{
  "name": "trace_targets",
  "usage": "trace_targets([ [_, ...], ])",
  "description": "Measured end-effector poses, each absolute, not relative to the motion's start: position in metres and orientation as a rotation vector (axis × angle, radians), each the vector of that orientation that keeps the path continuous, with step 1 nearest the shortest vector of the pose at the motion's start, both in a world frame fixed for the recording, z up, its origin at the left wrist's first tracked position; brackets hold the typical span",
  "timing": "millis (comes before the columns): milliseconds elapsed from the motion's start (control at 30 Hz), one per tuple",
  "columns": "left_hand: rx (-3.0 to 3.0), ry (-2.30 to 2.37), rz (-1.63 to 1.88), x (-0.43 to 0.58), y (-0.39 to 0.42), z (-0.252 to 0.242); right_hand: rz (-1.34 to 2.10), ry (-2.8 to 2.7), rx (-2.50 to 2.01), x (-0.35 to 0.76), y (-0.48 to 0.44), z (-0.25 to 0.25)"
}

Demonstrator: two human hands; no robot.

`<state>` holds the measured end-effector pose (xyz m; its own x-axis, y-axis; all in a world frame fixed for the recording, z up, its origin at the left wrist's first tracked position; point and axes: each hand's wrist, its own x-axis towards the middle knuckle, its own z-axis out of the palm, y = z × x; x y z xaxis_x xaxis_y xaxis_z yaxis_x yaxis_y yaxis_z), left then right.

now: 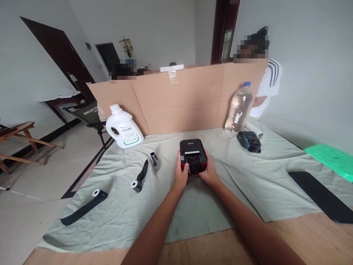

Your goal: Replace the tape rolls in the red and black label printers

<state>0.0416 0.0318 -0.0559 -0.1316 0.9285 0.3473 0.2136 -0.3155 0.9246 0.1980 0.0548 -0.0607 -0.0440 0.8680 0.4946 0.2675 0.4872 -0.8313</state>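
Between my two hands is a small black label printer (pixel 191 146) with a red lower edge, at the middle of the cloth. A strip of black label paper (pixel 194 164) lies over its front. My left hand (pixel 181 176) is closed on the printer's left side, thumb at the front corner. Around the right side, my right hand (pixel 210 172) grips it, with fingers partly hidden. To the left lie a black paper roll (pixel 137 185) with a loose tail, a smaller curled black strip (pixel 154 160) and another unrolled black roll (pixel 87 208).
A cardboard panel (pixel 176 101) stands along the back, with a white jug (pixel 124 127) and a clear water bottle (pixel 238 108) before it. A second dark device (pixel 248 141) sits at right, near a flat black object (pixel 321 195) and a green stool (pixel 329 158). Two people are behind the panel.
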Motion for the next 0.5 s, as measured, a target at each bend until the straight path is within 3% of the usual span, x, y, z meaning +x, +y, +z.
trace_targets([
  [500, 1.515, 1.318, 1.445, 0.04, 0.0231, -0.0542, 0.513, -1.607, -1.012, 0.1992, 0.0517, -0.0615],
])
